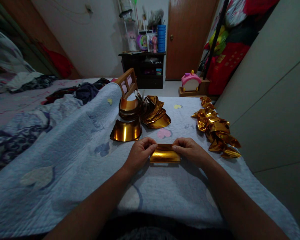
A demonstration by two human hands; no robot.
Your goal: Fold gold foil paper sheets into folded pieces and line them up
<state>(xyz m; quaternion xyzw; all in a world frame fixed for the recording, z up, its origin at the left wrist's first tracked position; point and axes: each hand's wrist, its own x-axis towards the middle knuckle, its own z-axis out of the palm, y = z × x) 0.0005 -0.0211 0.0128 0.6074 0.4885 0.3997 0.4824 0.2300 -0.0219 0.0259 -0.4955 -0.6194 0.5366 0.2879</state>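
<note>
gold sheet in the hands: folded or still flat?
Folded. The gold sheet is a narrow strip with a doubled edge, pinched at its ends by the left hand and right hand; unfolded sheets lie curved behind.

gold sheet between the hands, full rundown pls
The gold sheet is a shiny metallic foil-like paper, folded into a flat, wide rectangular strip. It lies on the pale blue quilt, long side toward the camera. The left hand pinches its left end and the right hand its right end. It touches none of the other gold pieces.
</note>
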